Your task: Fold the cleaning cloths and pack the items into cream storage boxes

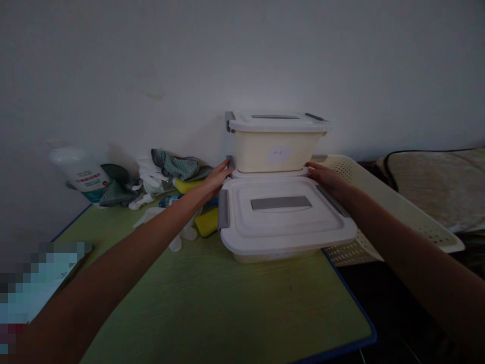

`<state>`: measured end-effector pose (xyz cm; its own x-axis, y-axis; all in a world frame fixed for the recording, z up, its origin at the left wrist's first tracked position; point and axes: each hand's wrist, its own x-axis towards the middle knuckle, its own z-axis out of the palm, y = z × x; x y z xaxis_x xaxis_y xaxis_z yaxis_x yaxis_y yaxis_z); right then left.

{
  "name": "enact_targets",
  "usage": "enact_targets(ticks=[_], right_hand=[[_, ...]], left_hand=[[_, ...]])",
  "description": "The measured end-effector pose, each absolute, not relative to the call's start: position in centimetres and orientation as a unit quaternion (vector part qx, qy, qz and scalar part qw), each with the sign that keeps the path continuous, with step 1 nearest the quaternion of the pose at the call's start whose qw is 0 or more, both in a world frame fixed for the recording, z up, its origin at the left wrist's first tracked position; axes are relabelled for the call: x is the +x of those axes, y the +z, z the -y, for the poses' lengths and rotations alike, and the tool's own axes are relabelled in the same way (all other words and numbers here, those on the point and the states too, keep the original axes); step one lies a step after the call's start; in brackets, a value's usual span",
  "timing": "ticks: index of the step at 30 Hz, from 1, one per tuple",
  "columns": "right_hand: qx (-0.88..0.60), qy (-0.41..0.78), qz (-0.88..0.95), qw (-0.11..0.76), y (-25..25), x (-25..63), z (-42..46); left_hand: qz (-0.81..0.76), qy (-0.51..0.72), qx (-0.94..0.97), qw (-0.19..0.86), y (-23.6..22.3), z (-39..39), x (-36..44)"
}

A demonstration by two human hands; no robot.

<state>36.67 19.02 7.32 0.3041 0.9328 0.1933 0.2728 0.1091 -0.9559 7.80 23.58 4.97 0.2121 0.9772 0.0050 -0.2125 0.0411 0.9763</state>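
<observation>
Two cream lidded storage boxes stand on the green table [212,303]. The near box [284,222] has a white lid with grey clasps and a grey handle strip. Behind it, against the wall, stands a taller stack topped by another cream box [276,144] with a white lid. My left hand [215,179] reaches to the left side of the back stack, fingers stretched out and touching its grey clasp. My right hand [326,178] rests flat against its right lower edge, fingers extended. Neither hand grips anything.
Left of the boxes lie crumpled cloths [178,167], yellow sponges [206,221], white gloves and a white wipes pack [81,174]. A perforated cream basket [397,212] hangs off the table's right edge. A cushion [435,187] lies at far right. A blurred patch covers the lower left.
</observation>
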Motion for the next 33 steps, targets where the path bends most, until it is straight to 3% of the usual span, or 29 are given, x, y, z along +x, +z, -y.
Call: enact_targets(ticks=[5, 16, 24, 33], right_hand=[[-0.631, 0.354, 0.44, 0.531, 7.5, 36.4, -18.8], [-0.607, 0.378, 0.381, 0.587, 8.3, 35.7, -18.7], [-0.543, 0.396, 0.39, 0.629, 12.8, 35.2, -19.1], [-0.521, 0.336, 0.433, 0.655, 18.1, 34.2, -16.1]], left_hand=[[-0.403, 0.488, 0.483, 0.605, 5.8, -23.2, 8.5], [-0.382, 0.519, 0.459, 0.612, 7.1, -22.8, 8.7], [-0.342, 0.545, 0.476, 0.6, 11.8, -22.4, 8.4], [-0.281, 0.555, 0.541, 0.567, 15.9, -20.5, 6.4]])
